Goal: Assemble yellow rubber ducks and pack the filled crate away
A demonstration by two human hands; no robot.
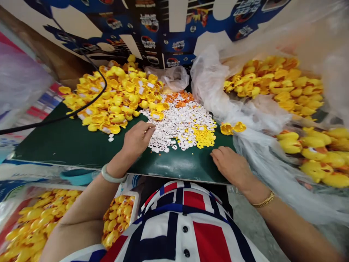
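White plastic pieces (177, 125) lie in a loose spread on a dark green board (68, 136), the spread's long axis running away from the person, from near the left hand toward a patch of orange pieces (180, 99) at the far end. The left hand (137, 139) is the nearer hand: its fingertips (152, 126) touch the spread's left margin, with the fingers closed together and slightly curled. Whether they hold a piece cannot be determined from this view. The right hand (231, 168) rests open and apparently empty on the board, apart from the spread, with two yellow rubber ducks (233, 128) beyond it. A patch of small yellow pieces (203, 136) adjoins the spread on its right side, toward the right hand. A heap of yellow rubber ducks (114, 98) borders the spread on the far left.
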